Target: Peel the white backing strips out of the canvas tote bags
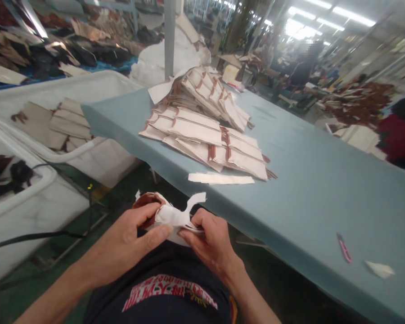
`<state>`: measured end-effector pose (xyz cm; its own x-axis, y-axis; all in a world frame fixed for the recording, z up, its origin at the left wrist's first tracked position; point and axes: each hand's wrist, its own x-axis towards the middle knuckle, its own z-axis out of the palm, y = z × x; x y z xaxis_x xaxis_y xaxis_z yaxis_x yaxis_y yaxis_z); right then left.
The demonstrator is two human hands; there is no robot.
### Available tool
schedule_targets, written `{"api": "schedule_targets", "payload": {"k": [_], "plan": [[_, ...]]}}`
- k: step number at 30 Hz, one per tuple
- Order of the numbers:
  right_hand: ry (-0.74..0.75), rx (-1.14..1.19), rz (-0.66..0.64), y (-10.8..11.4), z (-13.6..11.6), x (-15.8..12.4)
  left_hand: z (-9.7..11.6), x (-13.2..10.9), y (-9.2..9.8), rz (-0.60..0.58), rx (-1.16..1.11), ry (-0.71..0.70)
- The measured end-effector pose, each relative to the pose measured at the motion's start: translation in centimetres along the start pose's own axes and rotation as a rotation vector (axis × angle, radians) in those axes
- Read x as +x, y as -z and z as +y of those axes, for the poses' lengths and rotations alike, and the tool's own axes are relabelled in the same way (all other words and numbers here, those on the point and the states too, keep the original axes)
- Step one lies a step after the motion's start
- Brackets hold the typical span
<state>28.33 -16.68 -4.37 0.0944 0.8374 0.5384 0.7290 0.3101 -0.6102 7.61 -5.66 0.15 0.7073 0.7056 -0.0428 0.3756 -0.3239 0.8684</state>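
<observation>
Just in front of my body, both hands grip one folded piece of white fabric with a brown part (170,216). My left hand (130,240) is closed on its left side, thumb on top, by the brown section. On the right side my right hand (212,236) pinches the edge between thumb and fingers. A loose white strip curls up between the hands. What lies under the fingers is hidden. Beyond the hands, a flat off-white strip (221,178) lies at the table's edge, below stacked off-white panels with brown trim (202,135).
A long table with a blue-green top (300,180) runs to the right. On it lie a pink-handled cutter (343,248) and a pale scrap (380,269). White bins (111,157) with fabric pieces stand at left. A grey post (169,40) rises behind the table.
</observation>
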Motion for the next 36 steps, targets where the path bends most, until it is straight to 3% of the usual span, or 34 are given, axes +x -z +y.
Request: {"api": "schedule_targets", "payload": {"k": [6, 12, 18, 22, 30, 36], "plan": [[-0.083, -0.004, -0.017, -0.4, 0.7, -2.0, -0.2, 0.5, -0.8, -0.179, -0.126, 0.098], [-0.211, 0.129, 0.008, -0.7, 1.4, -2.3, 0.8, 0.5, -0.6, -0.126, -0.134, 0.03], [-0.329, 0.235, 0.042, -1.5, 1.2, -2.8, 1.1, 0.4, -1.1, -0.165, -0.056, 0.07], [-0.354, 0.234, 0.021, -1.3, 1.0, -3.1, 0.9, 0.3, -1.5, -0.153, -0.041, 0.076], [-0.401, 0.226, -0.046, -1.5, 1.1, -3.7, 1.9, 0.3, -2.2, -0.087, 0.046, -0.046], [-0.392, 0.199, -0.083, -1.9, 1.4, -4.5, 0.8, -1.3, -4.7, 0.084, 0.254, -0.227]]}}
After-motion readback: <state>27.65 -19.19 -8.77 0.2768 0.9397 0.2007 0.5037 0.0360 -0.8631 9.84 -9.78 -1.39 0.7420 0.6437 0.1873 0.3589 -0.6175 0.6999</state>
